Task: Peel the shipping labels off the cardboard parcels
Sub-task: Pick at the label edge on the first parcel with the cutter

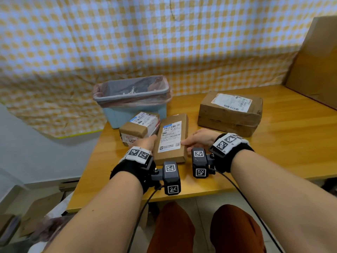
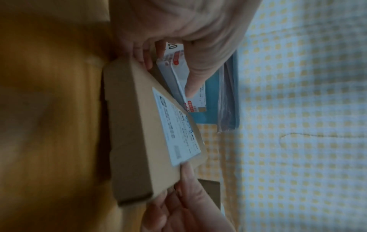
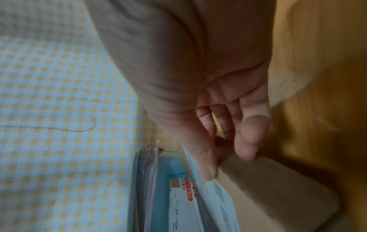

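Head view shows a flat parcel (image 1: pixel 172 137) lying on the table (image 1: pixel 273 143) between the two hands, its label (image 1: pixel 170 136) facing up and flat on the cardboard. The left hand (image 1: pixel 146 142) holds the parcel's left edge, with the fingers (image 2: pixel 146 58) curled against its side and the thumb over the top. The right hand (image 1: pixel 199 138) holds the right edge near the label's near corner; the right wrist view shows its thumb (image 3: pixel 206 160) on the label's edge and a finger against the parcel's side. Both hands are thus closed on the parcel from opposite sides. A small parcel (image 1: pixel 139 127) with its own label sits just to the left, touching or nearly touching the flat one. A big parcel (image 1: pixel 229 114) lies well to the right, label up. A lined bin (image 1: pixel 134 101) stands behind the small parcel.
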